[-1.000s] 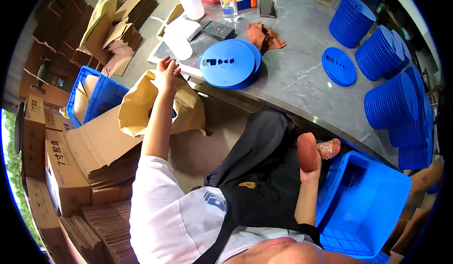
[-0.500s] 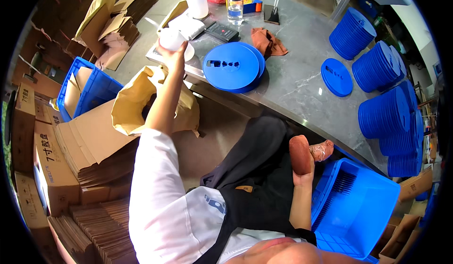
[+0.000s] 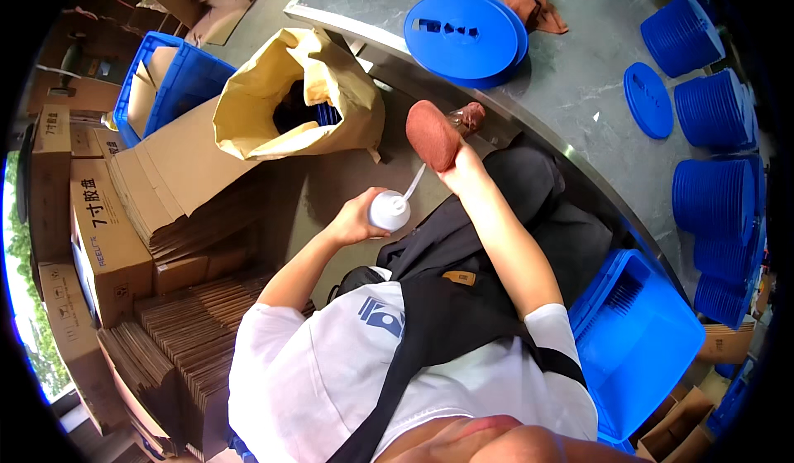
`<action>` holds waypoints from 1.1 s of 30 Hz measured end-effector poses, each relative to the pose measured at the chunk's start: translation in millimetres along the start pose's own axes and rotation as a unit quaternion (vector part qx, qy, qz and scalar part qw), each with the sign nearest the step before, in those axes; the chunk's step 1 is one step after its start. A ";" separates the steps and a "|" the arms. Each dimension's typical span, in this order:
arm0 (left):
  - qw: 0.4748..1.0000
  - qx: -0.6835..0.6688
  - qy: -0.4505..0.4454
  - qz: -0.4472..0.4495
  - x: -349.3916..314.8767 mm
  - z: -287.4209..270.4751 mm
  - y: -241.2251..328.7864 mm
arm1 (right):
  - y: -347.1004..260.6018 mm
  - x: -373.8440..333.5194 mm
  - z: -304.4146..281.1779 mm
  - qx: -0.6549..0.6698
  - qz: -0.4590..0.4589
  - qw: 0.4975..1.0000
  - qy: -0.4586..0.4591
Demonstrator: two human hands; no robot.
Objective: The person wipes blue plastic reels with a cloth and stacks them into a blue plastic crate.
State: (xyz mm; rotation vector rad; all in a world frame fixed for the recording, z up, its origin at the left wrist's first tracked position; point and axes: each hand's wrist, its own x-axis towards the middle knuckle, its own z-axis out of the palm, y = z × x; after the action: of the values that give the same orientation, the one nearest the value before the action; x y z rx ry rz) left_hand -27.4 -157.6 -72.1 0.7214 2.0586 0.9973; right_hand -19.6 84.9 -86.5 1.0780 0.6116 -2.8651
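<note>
My left hand (image 3: pixel 357 220) grips a white squeeze bottle (image 3: pixel 389 211) with a thin bent spout that points up toward my right hand. My right hand (image 3: pixel 460 161) holds a reddish-brown cloth pad (image 3: pixel 432 134) just above the spout, in front of my lap. On the grey table (image 3: pixel 571 74) ahead lies a stack of blue round reels (image 3: pixel 463 34), and a second brown cloth (image 3: pixel 533 4) lies behind it.
A single blue disc (image 3: pixel 646 99) and stacks of blue discs (image 3: pixel 715 190) line the table's right side. A blue crate (image 3: pixel 641 339) stands at my right, an open paper sack (image 3: pixel 289 99) and another blue crate (image 3: pixel 165 82) at my left, with flat cardboard boxes (image 3: pixel 107 231) stacked around.
My left hand took the white bottle from the table and brought it down in front of me. My right hand rose with the brown cloth to meet the spout. The view tilted downward.
</note>
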 end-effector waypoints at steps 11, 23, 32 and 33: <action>0.999 -0.003 -0.038 0.004 35.4 30.2 -25.8 | 3.6 24.6 -57.9 -0.104 -0.076 0.987 0.092; 0.999 0.007 -0.017 -0.048 44.0 21.3 -43.1 | 6.6 27.4 -58.4 -0.058 -0.086 0.991 0.079; 0.997 0.021 -0.069 -0.017 34.5 26.9 -24.5 | 3.6 27.2 -58.2 -0.051 -0.066 0.993 0.079; 0.998 0.012 -0.066 -0.004 36.3 26.4 -19.7 | 3.8 27.4 -59.3 -0.047 -0.068 0.993 0.080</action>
State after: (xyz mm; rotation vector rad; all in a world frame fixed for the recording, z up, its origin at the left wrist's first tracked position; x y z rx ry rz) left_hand -30.6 -130.8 -113.0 0.7695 1.9609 0.8983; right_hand -2.6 106.2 -146.0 1.3080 0.8514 -2.8469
